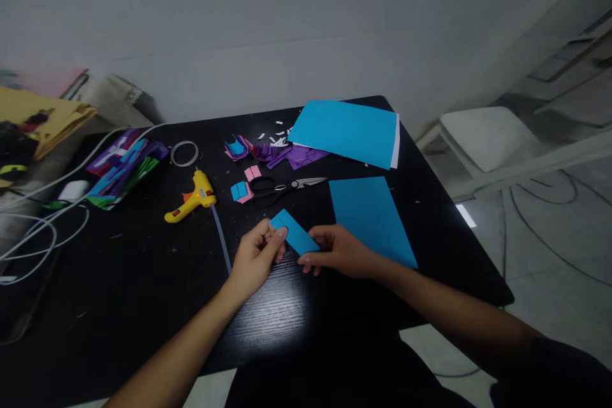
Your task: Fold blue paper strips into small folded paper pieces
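Between my two hands is a small blue paper piece (pixel 297 237), held slantwise above the black table. My left hand (pixel 257 254) pinches its left end, thumb on top. My right hand (pixel 338 251) grips the lower right corner between thumb and fingers. Just beyond lie black-handled scissors (pixel 289 185), blades pointing right. Close to the scissors' handles are a small blue folded paper (pixel 240 191) and a pink one (pixel 252 173). A blue sheet (pixel 370 213) lies flat beside my right hand, partly under the forearm.
A yellow glue gun (pixel 195 199) with a glue stick rests at left. Behind are purple paper pieces (pixel 303 156), white scraps and a stack of blue sheets (pixel 347 131). Coloured strips (pixel 125 169), a tape ring (pixel 184 153) and white cables lie farther left. A white stool (pixel 488 134) stands right of the table.
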Demonstrator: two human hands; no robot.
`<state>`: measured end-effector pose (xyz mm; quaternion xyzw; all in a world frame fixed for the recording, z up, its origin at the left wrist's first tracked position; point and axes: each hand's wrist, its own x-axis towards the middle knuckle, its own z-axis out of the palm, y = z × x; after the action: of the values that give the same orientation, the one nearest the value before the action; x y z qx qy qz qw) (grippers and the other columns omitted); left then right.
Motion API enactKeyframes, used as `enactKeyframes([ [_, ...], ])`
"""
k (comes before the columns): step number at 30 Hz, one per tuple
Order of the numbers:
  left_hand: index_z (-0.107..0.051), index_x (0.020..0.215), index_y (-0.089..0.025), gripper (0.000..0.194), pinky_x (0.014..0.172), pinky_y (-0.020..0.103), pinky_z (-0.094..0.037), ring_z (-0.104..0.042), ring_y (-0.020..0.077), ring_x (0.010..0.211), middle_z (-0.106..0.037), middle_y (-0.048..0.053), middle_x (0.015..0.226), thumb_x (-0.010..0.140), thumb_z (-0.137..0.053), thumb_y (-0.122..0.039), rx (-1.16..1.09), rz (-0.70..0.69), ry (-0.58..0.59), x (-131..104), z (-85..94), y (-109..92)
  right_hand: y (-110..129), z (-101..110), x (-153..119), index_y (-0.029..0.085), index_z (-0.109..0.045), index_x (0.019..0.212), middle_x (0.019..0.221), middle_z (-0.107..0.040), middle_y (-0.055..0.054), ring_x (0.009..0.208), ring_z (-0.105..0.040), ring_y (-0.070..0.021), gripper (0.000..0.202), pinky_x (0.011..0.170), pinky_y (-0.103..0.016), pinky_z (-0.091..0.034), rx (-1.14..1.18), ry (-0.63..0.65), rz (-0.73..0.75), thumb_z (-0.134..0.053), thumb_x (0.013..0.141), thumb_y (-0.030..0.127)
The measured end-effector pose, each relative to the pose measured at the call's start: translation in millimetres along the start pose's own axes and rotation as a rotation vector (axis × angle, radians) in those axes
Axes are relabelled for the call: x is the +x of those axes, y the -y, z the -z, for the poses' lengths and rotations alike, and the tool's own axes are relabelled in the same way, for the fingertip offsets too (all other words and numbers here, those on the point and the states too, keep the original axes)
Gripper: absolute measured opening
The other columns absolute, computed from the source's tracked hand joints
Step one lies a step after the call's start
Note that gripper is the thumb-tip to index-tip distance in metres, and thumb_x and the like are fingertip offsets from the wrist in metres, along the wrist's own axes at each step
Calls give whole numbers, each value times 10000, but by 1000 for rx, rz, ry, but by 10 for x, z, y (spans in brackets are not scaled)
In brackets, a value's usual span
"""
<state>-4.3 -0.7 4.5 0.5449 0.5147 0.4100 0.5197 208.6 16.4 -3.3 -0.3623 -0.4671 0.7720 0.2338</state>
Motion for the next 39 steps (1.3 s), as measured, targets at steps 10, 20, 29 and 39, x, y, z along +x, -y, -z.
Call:
enactKeyframes([
  [10, -565, 710, -192, 445, 527, 222, -433, -517, 111, 513, -574, -36, 578, 910, -715, -560, 39, 48, 68, -20, -44, 44, -52, -8, 20, 148, -709, 940, 799, -763, -18, 721, -741, -162, 359, 630, -268, -584, 31, -22, 38, -917, 771, 386],
  [20, -554, 658, -192, 519, 522, 222, -407, -473, 103, 491, -541, -36, 531, 939, -690, -606, -20, 9, -11, 8, 6, -26, 6, -8, -8, 139, -713, 930, 770, -762, -17, 679, -719, -146, 314, 645, -275, -582, 10, -1, 33, -903, 795, 350],
  [29, -545, 678, -193, 499, 539, 218, -410, -468, 98, 499, -541, -46, 535, 917, -718, -596, -33, 56, -3, 19, 23, 9, -30, -8, 15, 150, -703, 929, 780, -751, -13, 699, -720, -157, 348, 665, -293, -582, 5, 5, 27, -903, 788, 396],
  [39, -634, 770, -175, 408, 508, 203, -416, -500, 97, 512, -592, -32, 599, 852, -800, -538, -82, 118, 169, -27, -87, -19, -69, 31, 43, 160, -649, 994, 808, -751, -7, 693, -725, -151, 381, 618, -265, -571, 29, -48, 89, -899, 804, 377],
])
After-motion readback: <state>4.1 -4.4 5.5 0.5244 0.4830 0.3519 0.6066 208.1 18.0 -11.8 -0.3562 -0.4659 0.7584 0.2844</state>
